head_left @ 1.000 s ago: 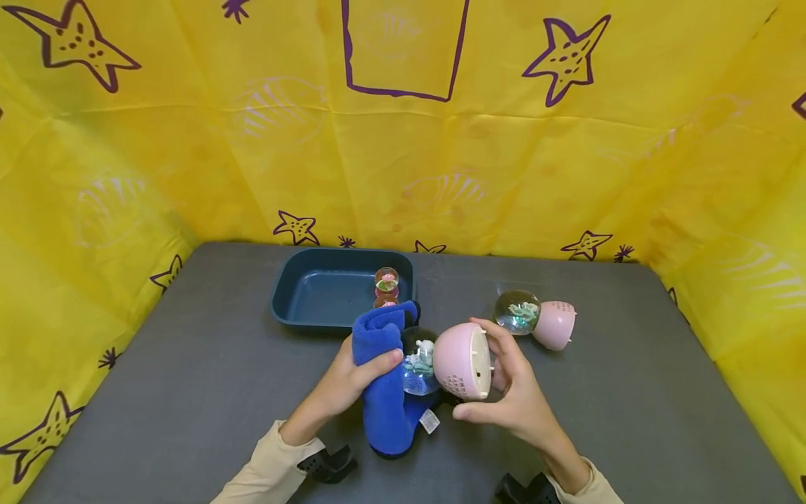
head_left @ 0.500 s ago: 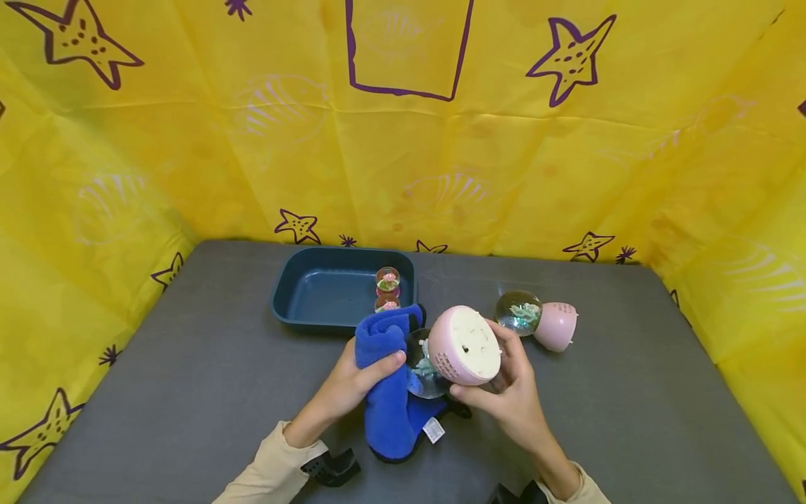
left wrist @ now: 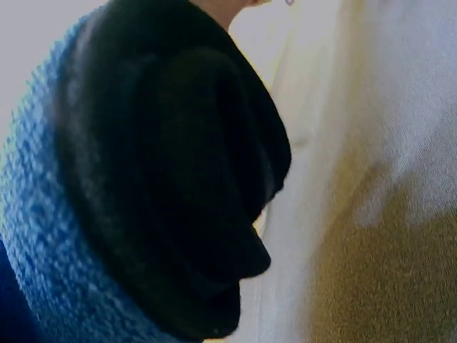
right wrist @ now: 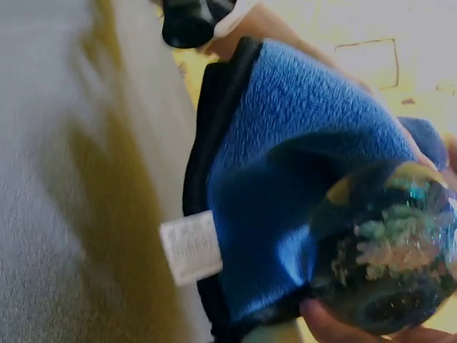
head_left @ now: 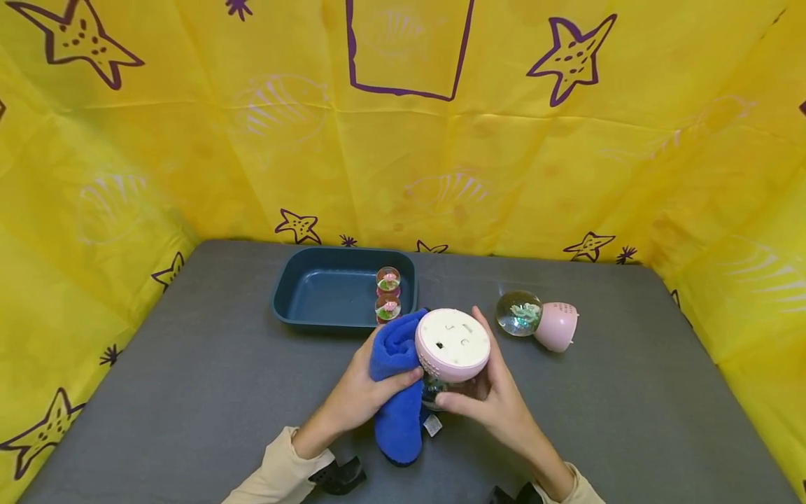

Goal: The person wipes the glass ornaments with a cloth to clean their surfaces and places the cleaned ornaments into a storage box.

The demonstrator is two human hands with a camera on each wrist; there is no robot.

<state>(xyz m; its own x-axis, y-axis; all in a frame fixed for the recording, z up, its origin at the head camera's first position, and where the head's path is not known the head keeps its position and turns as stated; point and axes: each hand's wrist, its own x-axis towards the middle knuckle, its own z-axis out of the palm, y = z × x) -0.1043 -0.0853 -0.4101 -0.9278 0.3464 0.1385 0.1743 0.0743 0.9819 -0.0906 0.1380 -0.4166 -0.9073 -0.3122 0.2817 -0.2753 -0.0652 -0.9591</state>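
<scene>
Fingers of the left hand (head_left: 359, 392) were clamped on a blue cloth (head_left: 399, 423); a pink-based globe (head_left: 453, 346) was gripped base-up by the right hand (head_left: 500, 413), at lower centre of the frame.

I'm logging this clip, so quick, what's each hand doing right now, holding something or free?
Left hand: closed, holding the black-edged blue cloth.
Right hand: closed, holding a pink-based snow globe, base up.

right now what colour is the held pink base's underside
The underside is off-white, clearest in the head view.
</scene>
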